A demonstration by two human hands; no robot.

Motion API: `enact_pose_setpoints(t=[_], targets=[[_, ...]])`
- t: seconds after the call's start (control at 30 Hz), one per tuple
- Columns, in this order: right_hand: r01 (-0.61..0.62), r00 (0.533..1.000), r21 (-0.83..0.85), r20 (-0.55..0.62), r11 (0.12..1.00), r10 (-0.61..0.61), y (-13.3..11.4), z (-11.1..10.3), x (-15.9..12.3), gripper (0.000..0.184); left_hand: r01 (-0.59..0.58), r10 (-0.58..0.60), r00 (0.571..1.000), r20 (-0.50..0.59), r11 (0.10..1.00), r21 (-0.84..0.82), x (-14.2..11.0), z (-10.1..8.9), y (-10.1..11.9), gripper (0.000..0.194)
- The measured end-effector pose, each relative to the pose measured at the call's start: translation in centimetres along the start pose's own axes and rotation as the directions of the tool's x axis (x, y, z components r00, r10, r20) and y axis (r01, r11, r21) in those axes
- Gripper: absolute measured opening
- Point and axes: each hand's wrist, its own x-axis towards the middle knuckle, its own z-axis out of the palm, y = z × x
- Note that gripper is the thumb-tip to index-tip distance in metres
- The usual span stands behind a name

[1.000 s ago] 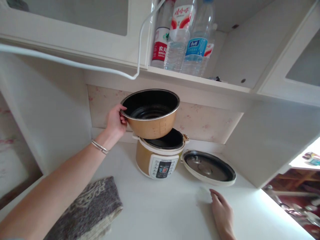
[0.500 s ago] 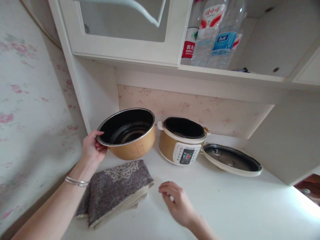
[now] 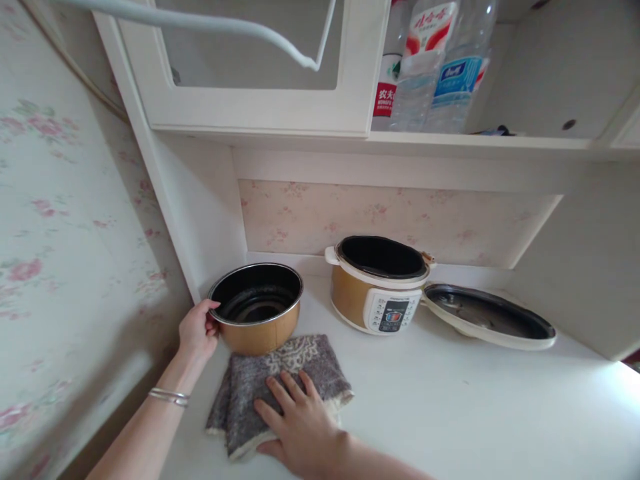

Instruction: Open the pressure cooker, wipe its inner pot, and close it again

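Note:
My left hand point(image 3: 199, 331) grips the rim of a round inner pot point(image 3: 265, 335), gold outside and black inside, at its left side. The pot is at the back left of the counter, close behind a folded grey-brown cloth point(image 3: 250, 393) with a pale pattern. Spread across that cloth, palm down, is my right hand point(image 3: 300, 423), with its fingers apart. To the right of the pot stands the gold and white electric cooker body point(image 3: 353, 300), lidless, its dark opening facing up. Its oval lid point(image 3: 493, 317) lies underside up beside it.
The white counter point(image 3: 440, 407) runs under everything. Overhead, a cabinet shelf point(image 3: 530, 141) holds several plastic bottles point(image 3: 457, 83). A white cabinet door point(image 3: 260, 110) hangs above the pot. Floral wallpaper point(image 3: 65, 267) covers the left wall, and a side panel point(image 3: 590, 267) stands at right.
My left hand has lowered the inner pot from a raised, tilted position to the counter behind the cloth. My right hand has moved left onto the cloth and spread its fingers.

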Motion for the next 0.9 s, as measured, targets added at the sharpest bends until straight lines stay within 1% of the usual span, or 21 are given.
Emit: enact_pose_setpoints(t=[0.07,0.13,0.23,0.3,0.4,0.53,0.6,0.67,0.73,0.77,0.8,0.87,0.9], targets=[[-0.044,0.999,-0.059,-0.01,0.997,0.044,0.5,0.4,-2.1,0.053,0.02,-0.021,0.999,-0.033,0.999,-0.045,0.4,-0.2,-0.6,0.033],[-0.071,0.997,-0.127,-0.003,0.989,0.071,1.1,0.2,-4.1,0.049,0.026,-0.028,0.999,-0.026,0.998,-0.06,0.7,-0.1,-1.1,0.034],[-0.129,0.99,-0.189,0.033,0.973,0.138,2.2,-1.5,-6.8,0.051,0.032,-0.032,0.999,0.006,0.999,-0.041,0.8,0.4,-1.7,0.033],[-0.194,0.976,-0.151,0.074,0.969,0.207,3.2,-3.1,-8.4,0.057,0.038,-0.037,0.999,0.037,0.999,-0.031,0.8,0.8,-2.1,0.032],[-0.351,0.931,-0.056,0.081,0.935,0.355,4.9,-4.9,-10.7,0.067,0.053,-0.051,0.996,0.077,0.998,-0.026,0.7,1.4,-2.8,0.031],[-0.542,0.84,0.074,0.03,0.837,0.541,7.2,-5.9,-12.7,0.08,0.088,-0.085,0.99,0.111,0.996,-0.024,0.7,2.0,-3.6,0.03],[-0.624,0.773,0.19,0.007,0.758,0.635,8.0,-6.7,-12.7,0.08,0.104,-0.101,0.987,0.122,0.994,-0.019,0.7,2.0,-3.8,0.03],[-0.694,0.673,0.347,0.0,0.631,0.74,8.6,-8.1,-12.0,0.072,0.103,-0.1,0.984,0.15,0.995,-0.01,0.8,1.9,-3.9,0.031],[-0.69,0.583,0.533,0.01,0.489,0.812,8.7,-10.0,-10.6,0.059,0.086,-0.082,0.975,0.204,0.996,-0.01,0.8,1.6,-4.0,0.03],[-0.659,0.553,0.625,0.027,0.418,0.833,8.6,-11.2,-9.7,0.054,0.075,-0.071,0.97,0.234,0.997,-0.01,0.8,1.4,-4.1,0.03],[-0.614,0.535,0.708,0.049,0.348,0.843,8.5,-12.4,-8.6,0.051,0.064,-0.059,0.964,0.257,0.998,-0.012,0.8,1.3,-4.2,0.029],[-0.529,0.509,0.821,0.106,0.213,0.854,8.0,-14.9,-6.2,0.048,0.05,-0.044,0.961,0.274,0.999,-0.014,0.9,1.1,-4.4,0.029],[-0.494,0.5,0.851,0.113,0.175,0.859,7.8,-16.1,-4.7,0.047,0.046,-0.04,0.962,0.269,0.999,-0.016,0.9,1.0,-4.5,0.029]])
